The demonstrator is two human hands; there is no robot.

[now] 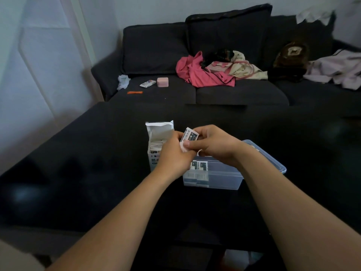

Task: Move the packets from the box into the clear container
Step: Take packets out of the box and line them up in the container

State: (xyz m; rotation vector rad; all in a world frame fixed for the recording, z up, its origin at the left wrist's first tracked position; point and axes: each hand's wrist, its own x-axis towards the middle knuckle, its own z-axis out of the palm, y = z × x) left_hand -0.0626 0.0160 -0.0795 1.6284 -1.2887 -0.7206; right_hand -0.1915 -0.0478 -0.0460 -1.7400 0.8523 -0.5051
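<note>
A white cardboard box stands open on the dark table, its flap up and several packets showing inside. Right of it sits the clear container with a few packets stacked at its left end. My left hand and my right hand meet above the gap between box and container. Both pinch a small white packet with dark print, which sticks up between the fingers.
A dark sofa runs behind the table, carrying a pink garment, a pink case, a small white pack, an orange strip and more clothes at the right. A pale wall is at the left.
</note>
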